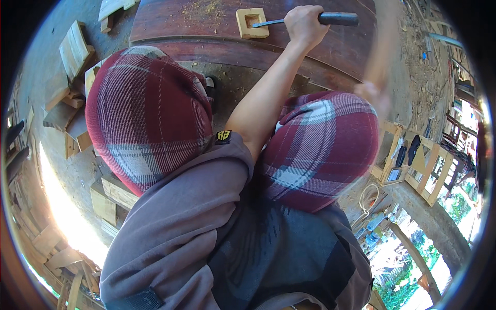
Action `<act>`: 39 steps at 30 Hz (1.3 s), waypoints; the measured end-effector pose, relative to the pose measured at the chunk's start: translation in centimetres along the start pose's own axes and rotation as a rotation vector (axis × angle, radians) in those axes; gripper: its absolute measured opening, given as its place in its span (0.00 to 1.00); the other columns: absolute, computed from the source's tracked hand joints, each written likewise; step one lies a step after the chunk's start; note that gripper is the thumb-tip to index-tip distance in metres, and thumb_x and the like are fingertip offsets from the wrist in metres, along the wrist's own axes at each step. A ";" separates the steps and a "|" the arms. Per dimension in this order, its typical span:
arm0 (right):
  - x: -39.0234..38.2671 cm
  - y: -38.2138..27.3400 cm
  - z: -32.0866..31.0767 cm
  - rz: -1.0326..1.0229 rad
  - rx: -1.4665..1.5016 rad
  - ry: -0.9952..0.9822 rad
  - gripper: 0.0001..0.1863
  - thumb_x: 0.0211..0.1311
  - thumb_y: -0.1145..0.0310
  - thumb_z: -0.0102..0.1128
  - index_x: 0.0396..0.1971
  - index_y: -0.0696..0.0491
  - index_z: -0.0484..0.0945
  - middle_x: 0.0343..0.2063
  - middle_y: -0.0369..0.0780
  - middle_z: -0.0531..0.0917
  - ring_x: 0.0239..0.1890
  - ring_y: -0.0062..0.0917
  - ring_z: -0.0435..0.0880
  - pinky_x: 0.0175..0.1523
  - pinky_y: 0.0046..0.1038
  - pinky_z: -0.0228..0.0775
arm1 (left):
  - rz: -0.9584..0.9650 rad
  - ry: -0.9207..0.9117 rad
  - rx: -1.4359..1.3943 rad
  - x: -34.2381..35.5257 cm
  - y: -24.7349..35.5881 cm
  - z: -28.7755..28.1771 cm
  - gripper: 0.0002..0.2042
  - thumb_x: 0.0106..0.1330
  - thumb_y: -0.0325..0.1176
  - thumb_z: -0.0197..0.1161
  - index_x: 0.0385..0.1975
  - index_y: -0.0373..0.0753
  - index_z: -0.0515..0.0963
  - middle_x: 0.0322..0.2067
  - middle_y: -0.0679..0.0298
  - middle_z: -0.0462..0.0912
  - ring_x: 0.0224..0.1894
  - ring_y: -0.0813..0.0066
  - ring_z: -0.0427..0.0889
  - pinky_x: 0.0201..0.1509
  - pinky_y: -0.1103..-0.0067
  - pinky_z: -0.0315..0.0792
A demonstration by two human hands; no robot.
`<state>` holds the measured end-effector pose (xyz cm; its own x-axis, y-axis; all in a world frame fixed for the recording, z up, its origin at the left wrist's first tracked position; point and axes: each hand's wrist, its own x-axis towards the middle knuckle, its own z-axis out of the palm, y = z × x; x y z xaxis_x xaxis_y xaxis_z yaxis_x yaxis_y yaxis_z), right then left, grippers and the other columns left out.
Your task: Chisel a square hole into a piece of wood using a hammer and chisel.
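Note:
My left hand [305, 26] is closed round a chisel, whose dark handle [338, 19] points right. Its narrow metal blade [269, 22] reaches left into the square recess of a small pale wooden block [251, 32]. The block lies on a dark reddish wooden surface [206, 32]. Off to the right, beyond my right knee, my right hand [373, 95] is smeared by motion. From it rises a long tan wooden club [385, 41], also blurred, its far end running out at the top of the view. The fingers of that hand are not sharp.
My knees in red plaid cloth [150, 113] stand between me and the work surface. Wood shavings [201, 9] lie at its far side. Wooden offcuts and stools [75, 51] stand at the left. A wooden frame [413, 160] with tools and a coiled cord [368, 199] are at the right.

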<state>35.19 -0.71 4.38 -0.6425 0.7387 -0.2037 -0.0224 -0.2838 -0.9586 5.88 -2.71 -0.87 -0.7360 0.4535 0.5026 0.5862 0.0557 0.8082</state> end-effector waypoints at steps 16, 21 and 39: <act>0.1 -1.5 10.9 -0.056 -0.611 0.397 0.40 0.57 0.67 0.62 0.70 0.57 0.58 0.49 0.49 0.79 0.41 0.26 0.83 0.44 0.24 0.76 | -0.062 -0.178 0.060 -0.7 -1.5 -3.3 0.09 0.44 0.41 0.70 0.24 0.48 0.83 0.24 0.63 0.83 0.32 0.60 0.83 0.36 0.66 0.75; 0.3 -1.8 10.0 0.158 -0.394 0.593 0.39 0.57 0.67 0.62 0.70 0.52 0.59 0.43 0.46 0.80 0.31 0.19 0.79 0.36 0.23 0.75 | 0.011 -0.139 0.054 -0.5 -0.7 -3.7 0.08 0.43 0.40 0.70 0.24 0.48 0.83 0.23 0.63 0.82 0.32 0.60 0.82 0.35 0.66 0.75; 0.2 -0.8 11.8 0.038 -0.235 0.550 0.35 0.59 0.68 0.58 0.69 0.51 0.62 0.28 0.40 0.77 0.25 0.20 0.77 0.26 0.19 0.71 | 0.088 -0.140 0.147 -1.3 -3.2 -3.5 0.08 0.44 0.40 0.69 0.23 0.48 0.84 0.24 0.65 0.84 0.31 0.62 0.83 0.36 0.68 0.75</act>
<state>26.02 -7.51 7.43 -0.1470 0.9566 -0.2514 0.2031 -0.2196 -0.9542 3.77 -6.55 -2.99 -0.6318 0.5810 0.5131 0.6964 0.1348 0.7049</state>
